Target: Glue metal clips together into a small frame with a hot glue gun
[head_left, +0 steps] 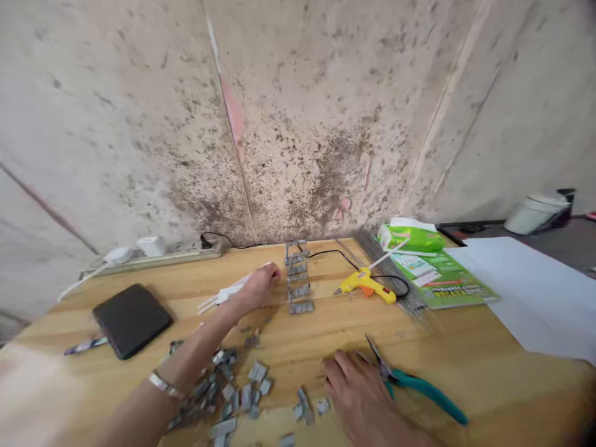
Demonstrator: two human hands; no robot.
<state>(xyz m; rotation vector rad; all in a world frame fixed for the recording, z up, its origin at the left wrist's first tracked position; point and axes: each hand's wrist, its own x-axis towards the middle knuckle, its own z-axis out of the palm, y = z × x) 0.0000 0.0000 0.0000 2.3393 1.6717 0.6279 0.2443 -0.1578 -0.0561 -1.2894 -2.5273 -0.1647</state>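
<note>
My left hand (261, 284) is stretched far across the table, its fingers curled closed between white glue sticks (226, 294) and a small ladder-like structure of grey pieces (300, 290). Whatever those fingers hold, if anything, is hidden. Nearer to me, my right hand (356, 390) rests on the wood with its fingers apart and bent downward, and I see nothing held in it. Pliers with teal handles (426, 390) lie right beside it, jaws apart, partly covered by the hand. Loose grey pieces (246, 397) are scattered between my two arms.
A yellow glue gun (365, 282) with a cord lies right of the structure, by a bundle of thin grey rods (388, 273). Farther right are a green tissue pack (410, 239) and white sheets (535, 292). A black pad (133, 320) and power strip (186, 253) are left.
</note>
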